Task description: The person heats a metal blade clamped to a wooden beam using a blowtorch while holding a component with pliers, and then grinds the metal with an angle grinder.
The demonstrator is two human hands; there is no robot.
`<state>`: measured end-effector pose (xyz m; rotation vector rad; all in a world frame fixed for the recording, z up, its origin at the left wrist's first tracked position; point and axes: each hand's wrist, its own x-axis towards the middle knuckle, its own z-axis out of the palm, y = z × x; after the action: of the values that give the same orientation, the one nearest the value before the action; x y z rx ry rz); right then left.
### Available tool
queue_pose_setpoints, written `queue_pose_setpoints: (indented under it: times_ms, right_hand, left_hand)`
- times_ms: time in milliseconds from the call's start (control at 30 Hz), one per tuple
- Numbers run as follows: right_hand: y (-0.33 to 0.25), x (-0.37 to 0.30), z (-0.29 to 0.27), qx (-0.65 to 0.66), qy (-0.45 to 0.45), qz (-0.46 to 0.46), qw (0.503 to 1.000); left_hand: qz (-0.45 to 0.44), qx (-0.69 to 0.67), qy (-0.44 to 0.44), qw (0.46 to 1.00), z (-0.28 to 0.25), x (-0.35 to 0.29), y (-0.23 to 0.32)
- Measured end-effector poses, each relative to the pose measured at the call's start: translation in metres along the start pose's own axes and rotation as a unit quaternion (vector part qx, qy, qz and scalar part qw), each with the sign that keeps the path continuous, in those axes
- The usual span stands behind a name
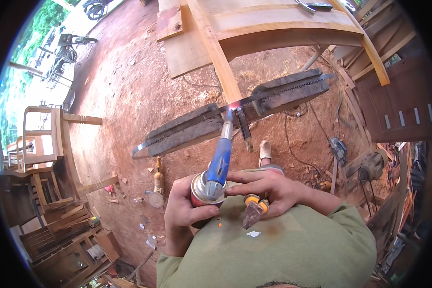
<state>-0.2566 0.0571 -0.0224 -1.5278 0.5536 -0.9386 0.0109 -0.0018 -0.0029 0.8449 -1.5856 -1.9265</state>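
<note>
Evidently the step in hand is heating: the torch (220, 161) points away from the person, and a pinkish glow (234, 104) shows at its tip. Nearest, at the torch's base, the left hand (182, 204) wraps its can (198, 192), thumb across the front and fingers curled behind. Just right of that base, the right hand (273, 189) has its lower fingers closed round the orange handles of a tool (252, 213), perhaps pliers, while its upper fingers reach to the torch's base, seemingly at the valve.

Beyond the torch's tip, the dark beam (187, 130) runs crosswise; a short dark bar (244, 126) juts from it just right of the torch. The glow lies where the beam meets the end of the pale leg (221, 67) in this view; which of them the flame strikes, I cannot tell. Farther past the torch stands the wooden frame (288, 36) that the leg belongs to.

The next move probably calls for a steady left grip with the tip held on one spot, and a small right-finger adjustment of the flame, the tool kept well clear of it.
</note>
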Motion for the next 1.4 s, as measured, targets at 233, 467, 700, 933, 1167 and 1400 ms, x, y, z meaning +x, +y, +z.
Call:
queue_pose_setpoints:
  times_ms: [233,467,700,933,1167,1400]
  right_hand:
    - [0.005,-0.001,0.003,-0.001,0.003,-0.023,1.000]
    - [0.004,-0.002,0.002,-0.005,0.010,-0.035,0.999]
    - [0.002,-0.004,0.004,0.001,0.018,-0.035,0.999]
    - [0.001,-0.006,0.003,-0.003,0.019,-0.031,0.999]
    - [0.000,-0.008,0.003,0.003,0.014,-0.023,1.000]
    - [0.000,-0.009,0.002,0.004,0.022,-0.028,0.999]
  left_hand:
    - [-0.032,-0.034,0.022,0.999,0.001,-0.005,-0.005]
    - [-0.016,-0.020,0.023,0.999,0.004,-0.004,-0.002]
    - [-0.006,0.012,0.033,0.999,0.007,-0.003,0.001]
    - [-0.015,-0.008,0.046,0.999,0.013,-0.003,0.001]
    - [-0.005,0.001,0.031,1.000,0.010,-0.004,0.001]
    - [-0.021,0.001,0.027,0.999,0.010,-0.004,0.003]
